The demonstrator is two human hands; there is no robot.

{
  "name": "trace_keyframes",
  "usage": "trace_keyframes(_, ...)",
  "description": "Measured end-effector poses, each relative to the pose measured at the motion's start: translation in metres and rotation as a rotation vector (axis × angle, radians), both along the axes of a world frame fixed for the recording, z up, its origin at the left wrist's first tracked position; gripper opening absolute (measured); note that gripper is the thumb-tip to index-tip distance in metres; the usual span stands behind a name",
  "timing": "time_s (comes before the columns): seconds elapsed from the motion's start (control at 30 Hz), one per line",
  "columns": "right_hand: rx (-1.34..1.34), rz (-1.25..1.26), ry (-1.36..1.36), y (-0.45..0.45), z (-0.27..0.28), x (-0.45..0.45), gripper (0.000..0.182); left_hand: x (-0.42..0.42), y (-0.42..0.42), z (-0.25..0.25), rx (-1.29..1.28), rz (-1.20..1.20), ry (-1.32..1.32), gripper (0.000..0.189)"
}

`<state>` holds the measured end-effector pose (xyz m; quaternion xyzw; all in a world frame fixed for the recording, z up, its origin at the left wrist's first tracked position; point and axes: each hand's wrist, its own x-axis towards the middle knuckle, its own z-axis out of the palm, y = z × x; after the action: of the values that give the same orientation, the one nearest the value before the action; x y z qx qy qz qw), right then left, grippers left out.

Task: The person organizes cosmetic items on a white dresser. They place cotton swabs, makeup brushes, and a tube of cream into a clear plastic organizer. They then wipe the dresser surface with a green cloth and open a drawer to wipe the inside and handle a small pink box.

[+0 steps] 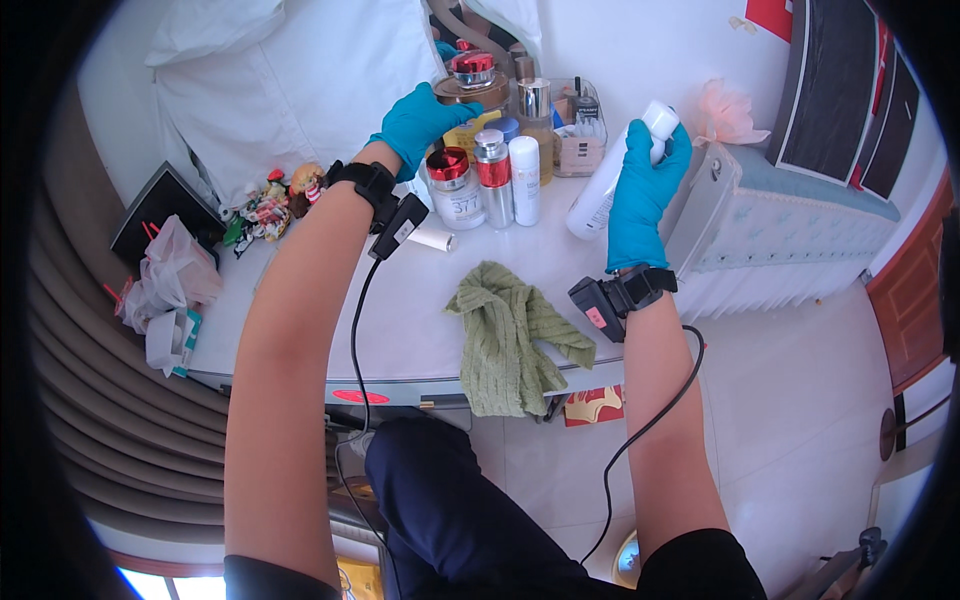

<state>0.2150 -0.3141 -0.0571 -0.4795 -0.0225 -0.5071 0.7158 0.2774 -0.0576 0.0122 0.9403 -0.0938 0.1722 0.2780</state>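
My right hand (646, 191), in a teal glove, grips a tall white bottle (594, 202) near its white cap; the bottle leans, its base towards the lower left. The gloved left hand (420, 129) is at the left side of a canister (466, 132) with a brown lid, thumb across its front. Whether it grips the canister cannot be told. On that lid rests a small red-topped jar (473, 69). Below stand a white jar with a red lid (456, 199), a red-and-silver bottle (493, 180) and a slim white bottle (525, 181).
A green cloth (510, 337) hangs over the front edge of the white table (405, 322). A clear organizer (579, 127) stands behind the bottles. Small figurines (274, 199) and a plastic bag (176, 262) lie at left. A covered white cabinet (795, 217) stands at right.
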Motion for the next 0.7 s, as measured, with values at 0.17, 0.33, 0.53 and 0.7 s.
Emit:
trace_keyframes(0.17,0.009,0.019,-0.003,0.005,0.001,-0.002,0.044,-0.004,0.004,0.001,-0.015,-0.029,0.017,0.087)
trace_keyframes(0.33,0.026,-0.012,0.036,0.0,0.002,-0.005,0.039,-0.013,0.02,0.007,-0.262,-0.103,0.01,0.079)
trace_keyframes(0.53,0.02,-0.015,0.103,-0.005,0.0,-0.007,0.033,-0.031,0.047,0.001,-0.089,-0.099,-0.066,0.063)
trace_keyframes(0.7,-0.014,0.114,0.054,0.001,0.002,-0.007,0.039,-0.083,0.036,-0.044,-0.088,-0.05,-0.545,0.053)
